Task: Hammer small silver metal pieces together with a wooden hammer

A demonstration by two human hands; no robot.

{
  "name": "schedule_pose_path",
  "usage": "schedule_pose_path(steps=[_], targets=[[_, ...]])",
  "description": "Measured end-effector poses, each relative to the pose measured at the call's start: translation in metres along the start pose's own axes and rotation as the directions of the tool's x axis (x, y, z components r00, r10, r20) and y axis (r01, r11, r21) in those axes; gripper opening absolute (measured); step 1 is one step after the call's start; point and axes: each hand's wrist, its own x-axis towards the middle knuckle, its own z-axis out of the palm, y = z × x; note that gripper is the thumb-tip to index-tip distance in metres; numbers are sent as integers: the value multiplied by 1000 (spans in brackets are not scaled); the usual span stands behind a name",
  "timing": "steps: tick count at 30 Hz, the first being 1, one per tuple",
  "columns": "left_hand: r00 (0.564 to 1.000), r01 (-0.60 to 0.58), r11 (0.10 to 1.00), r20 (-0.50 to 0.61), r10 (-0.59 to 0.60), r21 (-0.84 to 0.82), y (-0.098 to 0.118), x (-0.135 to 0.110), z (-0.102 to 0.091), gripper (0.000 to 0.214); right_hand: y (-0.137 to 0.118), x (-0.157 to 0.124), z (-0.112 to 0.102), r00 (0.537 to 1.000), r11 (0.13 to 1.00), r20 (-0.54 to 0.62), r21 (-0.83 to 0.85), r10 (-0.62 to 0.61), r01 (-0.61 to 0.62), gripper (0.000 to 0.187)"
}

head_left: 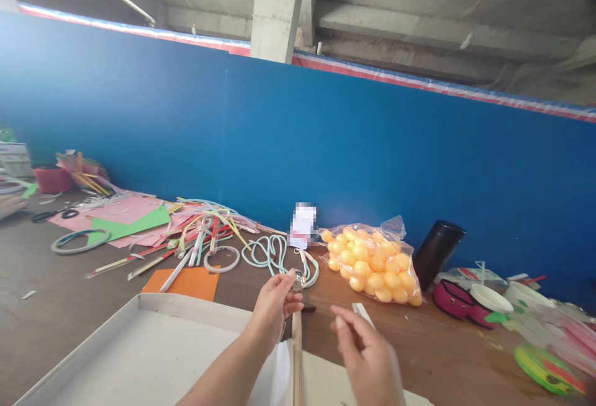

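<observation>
My left hand [274, 303] is at the middle front, thumb and forefinger closed on a small shiny silver round object [298, 280]; its exact kind is hard to make out. My right hand [365, 350] is a little to the right and lower, slightly blurred. Its forefinger is stretched out with the thumb close by, and nothing shows between them. Just behind that hand is a white strip [363, 314]. Below my hands lie a narrow wooden strip [297, 356] and a cream sheet [321, 374]. To the left sits a shallow white box lid [195, 303].
Pale blue cord [265, 257], a badge-like white card [303, 226] and a bag of orange balls [372, 263] lie beyond my hands. Paper, tape rings and sticks [153, 251] spread leftward. Rightward are a black cylinder [437, 251], magenta straps [459, 300] and a green-yellow tape measure-like item [547, 369].
</observation>
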Motion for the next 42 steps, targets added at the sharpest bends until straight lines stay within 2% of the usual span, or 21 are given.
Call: schedule_pose_path(steps=[3, 6, 8, 12, 17, 20, 26, 30, 42], targets=[[1000, -5, 1000, 23, 5, 13, -1, 0, -1, 31, 11, 15, -30, 973, 986, -179, -59, 144, -156, 38], [1000, -4, 1000, 23, 4, 23, -1, -2, 0, 31, 26, 29, -54, 914, 937, -314, -152, 256, -314, 34], [1000, 0, 1000, 17, -1, 25, 0, -4, 0, 31, 38, 37, -61, 910, 894, -278, -242, 308, -376, 33], [1000, 4, 1000, 19, -4, 17, 1, -6, 0, 29, 58, 44, -59, 925, 840, -112, -392, 363, -377, 34], [999, -17, 1000, 36, 17, 13, -1, -6, -2, 30, 69, 44, -50, 924, 838, 4, -423, 382, -345, 29], [1000, -12, 1000, 30, 11, 28, -1, -7, -2, 31, 70, 43, -47, 923, 835, 15, -434, 384, -340, 28], [999, -16, 999, 35, 15, 43, 0, -8, -1, 33, 67, 45, -44, 936, 826, -36, -460, 349, -326, 36], [999, -20, 998, 38, 17, 64, -2, -7, -2, 33, 67, 43, -40, 943, 826, -1, -483, 333, -292, 29], [1000, -6, 997, 18, 5, 78, 0, -10, 1, 33, 71, 44, -40, 943, 797, 50, -551, 328, -248, 31]])
